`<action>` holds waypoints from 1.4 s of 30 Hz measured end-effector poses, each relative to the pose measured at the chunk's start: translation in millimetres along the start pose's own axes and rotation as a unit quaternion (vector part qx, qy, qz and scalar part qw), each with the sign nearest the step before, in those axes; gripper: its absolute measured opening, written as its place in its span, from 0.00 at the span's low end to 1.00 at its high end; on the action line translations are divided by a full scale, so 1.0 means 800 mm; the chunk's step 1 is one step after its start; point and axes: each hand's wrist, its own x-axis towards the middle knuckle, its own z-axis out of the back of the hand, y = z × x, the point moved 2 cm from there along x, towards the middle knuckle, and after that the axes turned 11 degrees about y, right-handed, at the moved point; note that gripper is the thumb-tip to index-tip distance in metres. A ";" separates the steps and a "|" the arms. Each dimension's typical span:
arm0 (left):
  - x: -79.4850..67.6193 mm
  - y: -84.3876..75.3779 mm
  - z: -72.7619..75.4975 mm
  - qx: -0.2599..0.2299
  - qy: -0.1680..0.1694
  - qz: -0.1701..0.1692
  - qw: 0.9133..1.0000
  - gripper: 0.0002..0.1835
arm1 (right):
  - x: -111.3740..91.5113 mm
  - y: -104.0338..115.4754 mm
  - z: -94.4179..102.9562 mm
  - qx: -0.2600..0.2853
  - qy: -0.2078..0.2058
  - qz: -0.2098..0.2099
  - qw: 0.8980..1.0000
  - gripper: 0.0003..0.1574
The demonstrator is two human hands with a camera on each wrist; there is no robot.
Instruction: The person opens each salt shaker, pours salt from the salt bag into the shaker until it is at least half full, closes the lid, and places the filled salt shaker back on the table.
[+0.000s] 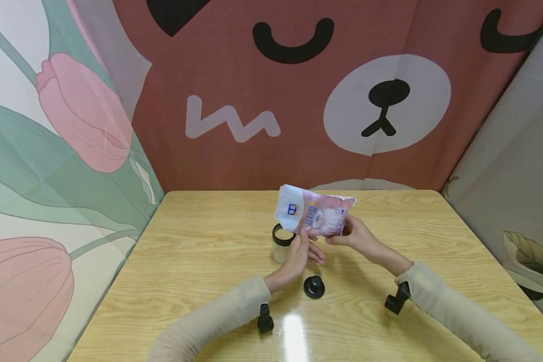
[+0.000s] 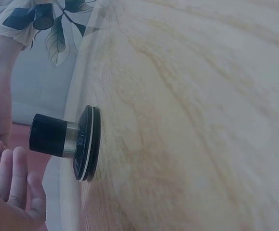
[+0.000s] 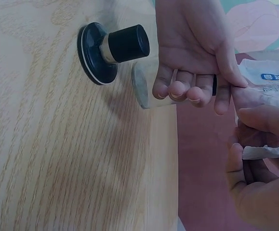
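Note:
A pink and white plastic packet (image 1: 314, 211) is held tilted in the air, its white end over or just beside a glass jar (image 1: 278, 251) with a black rim. My right hand (image 1: 358, 235) grips the packet's right end, fingers curled around it. At the lower edge, my left hand (image 1: 297, 255) pinches the packet between thumb and forefinger, with the other fingers (image 3: 178, 89) loosely extended. That hand partly hides the jar. A black lid (image 1: 314, 287) with a round knob and pale sealing ring stands on the table, knob up, nearer me. Whether anything leaves the packet I cannot tell.
The wood-grain table (image 1: 199, 251) reaches back to a reddish cloth (image 1: 235, 161) with a cartoon bear face. Floral cloths (image 1: 22, 166) hang at both sides. A black wrist camera (image 1: 265, 319) is strapped under the left sleeve, another (image 1: 396, 300) under the right.

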 end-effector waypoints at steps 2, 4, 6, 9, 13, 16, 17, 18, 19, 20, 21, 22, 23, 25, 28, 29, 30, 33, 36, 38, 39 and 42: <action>0.000 0.000 0.000 0.000 0.001 0.001 1.000 0.26 | 0.000 -0.002 0.000 -0.002 -0.001 0.000 1.000 0.28; 0.004 0.008 0.002 -0.001 0.001 0.001 1.000 0.26 | 0.000 -0.002 0.001 -0.007 -0.004 -0.001 1.000 0.28; 0.007 0.018 0.004 0.002 -0.001 0.003 1.000 0.27 | 0.000 -0.001 0.001 -0.010 -0.004 -0.002 1.000 0.28; 0.011 0.034 0.006 0.007 -0.010 0.004 1.000 0.28 | 0.000 0.000 0.002 -0.019 -0.003 -0.002 1.000 0.28; 0.011 0.037 0.005 0.014 -0.021 0.002 1.000 0.29 | 0.002 0.001 0.002 -0.014 0.002 -0.003 1.000 0.28; 0.011 0.036 0.005 0.012 -0.021 0.001 1.000 0.29 | 0.002 0.002 0.001 -0.005 0.005 -0.004 1.000 0.29; 0.010 0.035 0.006 0.010 -0.021 0.000 1.000 0.29 | 0.003 0.002 0.001 -0.004 0.006 -0.003 1.000 0.29; 0.010 0.033 0.006 0.008 -0.018 -0.001 1.000 0.29 | 0.003 0.003 0.001 -0.003 0.007 -0.003 1.000 0.28; 0.009 0.031 0.006 0.002 -0.014 -0.003 1.000 0.28 | 0.003 0.004 0.001 -0.002 0.008 -0.002 1.000 0.28; 0.009 0.028 0.006 -0.003 -0.010 -0.006 1.000 0.28 | 0.003 0.004 0.001 -0.001 0.008 -0.001 1.000 0.28; 0.008 0.024 0.005 -0.007 -0.006 -0.009 1.000 0.28 | 0.003 0.005 0.001 0.001 0.008 0.000 1.000 0.28; 0.006 0.020 0.005 -0.011 -0.002 -0.011 1.000 0.28 | 0.003 0.005 0.001 0.002 0.008 0.001 1.000 0.28; 0.005 0.016 0.004 -0.013 0.002 -0.013 1.000 0.27 | 0.003 0.006 0.001 0.003 0.008 0.002 1.000 0.28; 0.002 0.008 0.003 -0.009 0.006 -0.012 1.000 0.27 | 0.004 0.005 0.001 0.005 0.008 0.004 1.000 0.28; -0.001 0.001 0.001 0.005 0.005 -0.007 1.000 0.27 | 0.004 0.003 0.000 0.007 0.011 0.005 1.000 0.29; -0.002 0.001 0.001 0.009 0.004 -0.006 1.000 0.27 | 0.004 0.002 0.000 0.007 0.012 0.005 1.000 0.29; -0.002 0.000 0.000 0.013 0.003 -0.005 1.000 0.26 | 0.003 0.001 0.000 0.008 0.011 0.004 1.000 0.29; -0.003 0.000 0.001 0.010 0.003 -0.006 1.000 0.26 | 0.003 0.000 0.000 0.008 0.012 0.006 1.000 0.29; -0.002 0.001 0.001 0.001 0.003 -0.012 1.000 0.26 | 0.003 0.001 0.000 0.005 0.014 0.010 1.000 0.29; -0.001 0.001 0.001 -0.002 0.003 -0.015 1.000 0.26 | 0.003 0.002 0.000 0.004 0.015 0.010 1.000 0.29; 0.000 0.002 0.001 -0.003 0.003 -0.015 1.000 0.26 | 0.003 0.003 0.000 0.003 0.015 0.010 1.000 0.30; 0.000 0.002 0.001 -0.003 0.004 -0.017 1.000 0.27 | 0.004 0.003 0.001 0.002 0.014 0.009 1.000 0.30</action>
